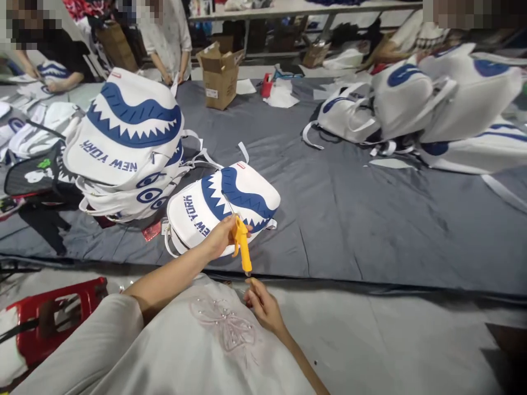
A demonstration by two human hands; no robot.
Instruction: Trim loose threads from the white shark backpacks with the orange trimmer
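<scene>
White embroidered fabric (222, 329) lies nearest, right hand (263, 307) half-curled and empty at six o'clock, while left hand (220, 236) grips yellow air gun (242, 244), whose nozzle could mark the shark backpack (224, 211) at twelve.

— What can you read from where you sit?

— "NEW YORK", in blue capitals, upside down to you, on the white backpack (222, 211) nearest you, and again on the top bag of the stack (127, 142) to your left.

— Anything else?

— Nothing legible.
</scene>
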